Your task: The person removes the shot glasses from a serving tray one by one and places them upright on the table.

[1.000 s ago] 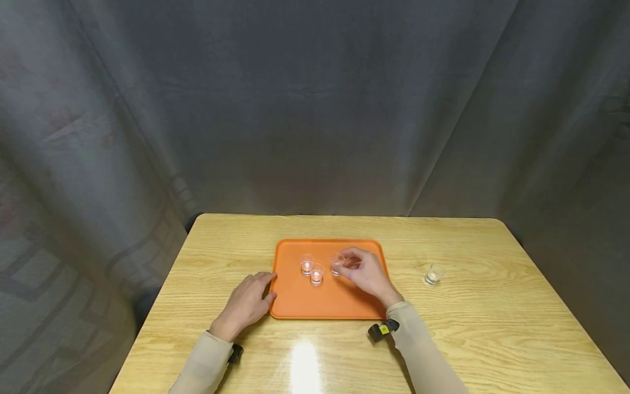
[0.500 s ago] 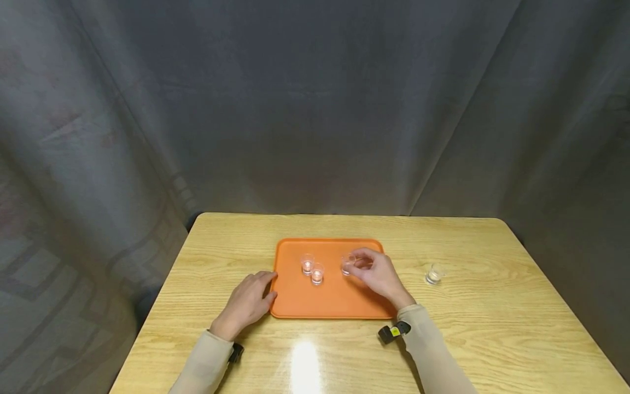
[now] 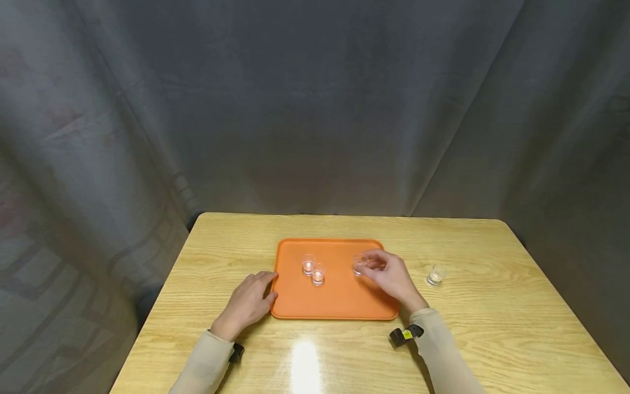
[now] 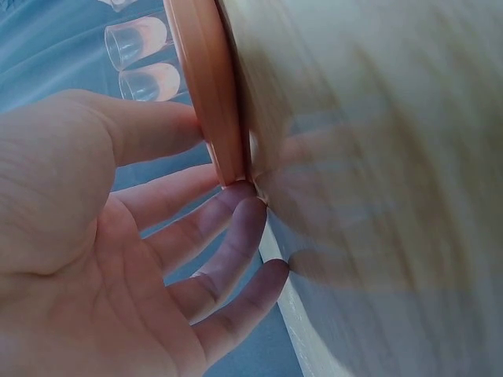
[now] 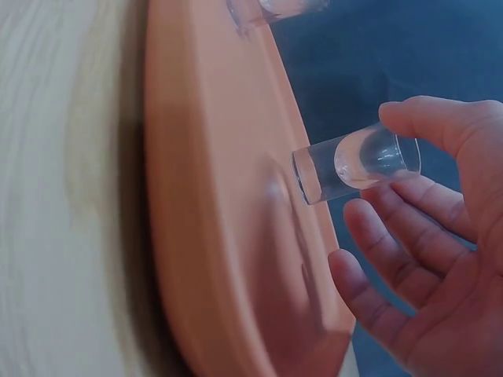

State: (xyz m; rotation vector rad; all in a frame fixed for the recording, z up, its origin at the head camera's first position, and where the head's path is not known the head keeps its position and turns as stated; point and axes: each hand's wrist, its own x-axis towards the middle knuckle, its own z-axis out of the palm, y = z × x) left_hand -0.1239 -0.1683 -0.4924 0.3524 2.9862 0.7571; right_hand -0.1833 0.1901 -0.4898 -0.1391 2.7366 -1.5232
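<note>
My right hand (image 3: pixel 391 279) pinches a small clear shot glass (image 3: pixel 359 267) by its upper part, over the right half of an orange tray (image 3: pixel 330 305). In the right wrist view the thumb and fingertips are around the rim end of this glass, its thick base towards the tray. Two more shot glasses, a rear one (image 3: pixel 308 267) and a front one (image 3: pixel 318 277), stand close together left of the tray's middle. At the tray's left edge rests my left hand (image 3: pixel 248 301), fingers loosely bent; in the left wrist view its thumb touches the tray's rim (image 4: pixel 211 86).
Another shot glass (image 3: pixel 435 276) stands on the wooden table (image 3: pixel 497 317), right of the tray. A grey curtain (image 3: pixel 315 109) hangs behind the table and along its sides. Light glares off the tabletop near the front.
My right hand has moved to the right across the tray with the shot glass, away from the other two glasses. The left hand and tray have stayed in place.
</note>
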